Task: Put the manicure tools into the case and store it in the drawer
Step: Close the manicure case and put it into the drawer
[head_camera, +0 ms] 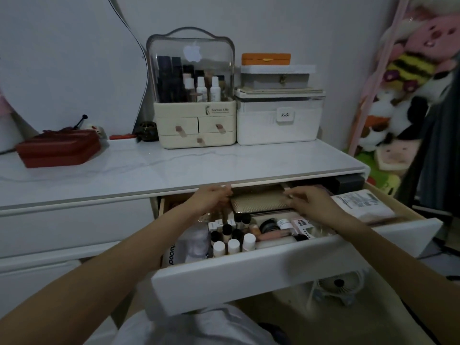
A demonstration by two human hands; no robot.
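Both arms outstretched; left hand [211, 199] and right hand [308, 200] curled (fingers bent).

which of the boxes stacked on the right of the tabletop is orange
The small orange box at the very top of the stack; the boxes beneath it are white or grey.

Both hands reach into the open white drawer [286, 270] under the white tabletop's [174, 165] front edge — the left hand [211, 197] grips the left end of a flat, gold, textured case [258, 199] and the right hand [308, 201] its right end. The case sits at the drawer's back, behind small white-capped bottles [234, 245]. A red flat box [58, 149] rests near the tabletop's left edge.
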